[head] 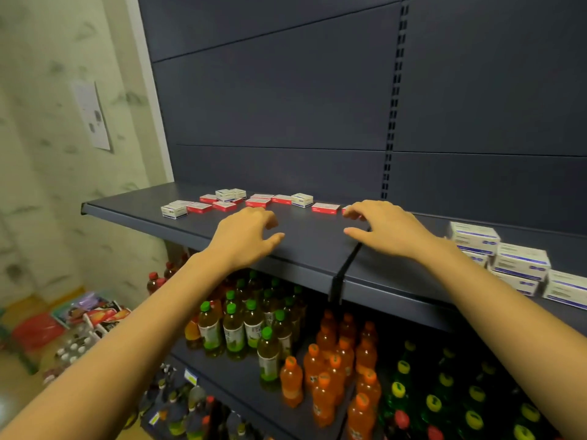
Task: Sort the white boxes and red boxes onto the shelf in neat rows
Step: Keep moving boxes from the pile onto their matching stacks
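Note:
Small white boxes (301, 200) and flat red boxes (325, 208) lie scattered along the back of the dark shelf (133, 211). More of each sit at the left: a white box (173, 211), a white pair (230, 195), red boxes (199, 207). My left hand (246, 236) hovers over the shelf front, fingers curled apart, holding nothing. My right hand (384, 228) reaches toward a red box (346, 209) that its fingertips partly hide; touch cannot be told. Larger white boxes with blue stripes (521, 260) are stacked on the shelf at the right.
Below the shelf stand rows of green-capped tea bottles (233, 331), orange drink bottles (324, 376) and yellow-capped green bottles (473, 417). A black divider strip (341, 274) crosses the shelf edge. Snack packs and bottles lie on the floor at the left (92, 315).

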The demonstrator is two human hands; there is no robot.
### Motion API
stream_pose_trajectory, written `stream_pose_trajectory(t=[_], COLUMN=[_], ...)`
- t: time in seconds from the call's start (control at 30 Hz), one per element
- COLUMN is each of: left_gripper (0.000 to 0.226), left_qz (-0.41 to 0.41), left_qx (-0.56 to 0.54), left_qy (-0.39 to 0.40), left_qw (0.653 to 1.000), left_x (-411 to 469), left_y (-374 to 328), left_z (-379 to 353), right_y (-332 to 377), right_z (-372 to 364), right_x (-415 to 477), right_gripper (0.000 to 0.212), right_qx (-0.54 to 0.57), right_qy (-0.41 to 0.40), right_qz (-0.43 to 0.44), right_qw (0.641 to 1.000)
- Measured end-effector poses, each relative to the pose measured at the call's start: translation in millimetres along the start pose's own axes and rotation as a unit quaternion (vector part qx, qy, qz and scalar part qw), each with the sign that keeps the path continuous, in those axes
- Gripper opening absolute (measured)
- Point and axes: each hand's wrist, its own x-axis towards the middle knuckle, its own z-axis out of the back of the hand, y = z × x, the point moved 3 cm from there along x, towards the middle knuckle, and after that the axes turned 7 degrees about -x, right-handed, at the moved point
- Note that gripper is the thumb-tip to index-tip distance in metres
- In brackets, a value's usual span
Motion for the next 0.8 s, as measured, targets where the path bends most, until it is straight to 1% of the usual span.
stream_pose_trajectory(t=[0.17, 0.3, 0.4, 0.5, 0.7, 0.8], left_gripper=[0.037, 0.036, 0.035, 0.036, 0.031, 0.03], left_qz=[-0.023, -0.046, -0.078, -0.108, -0.172, -0.193], left_qx=[-0.019, -0.036, -0.046, -0.043, -0.057, -0.074], left_qy=[0.006, 0.009, 0.009, 0.025, 0.031, 0.04], left_qw=[1.0, 0.998, 0.996, 0.993, 0.983, 0.978], left_x=[25.5, 62.1, 97.5, 130.0, 186.0, 208.0], left_y=[30.0, 49.9, 60.0, 67.6, 81.3, 82.4], left_z=[-11.4, -28.1, -43.3, -57.7, -82.1, -96.0], right_y=[-3.4, -12.0, -24.1, -37.3, -65.8, -79.1], right_z=[-23.9, -37.4, -48.5, -54.4, -83.2, -99.2], right_x=[34.8, 63.9, 87.4, 108.1, 141.4, 147.8], right_gripper=[0.038, 0.036, 0.034, 0.037, 0.055, 0.056], right_qx=[-0.019, -0.035, -0.056, -0.069, -0.102, -0.086], right_qy=[0.027, 0.024, 0.013, 0.022, 0.104, 0.144], right_qz=[-0.032, -0.066, -0.097, -0.138, -0.232, -0.273], right_qw=[0.999, 0.997, 0.994, 0.988, 0.962, 0.947])
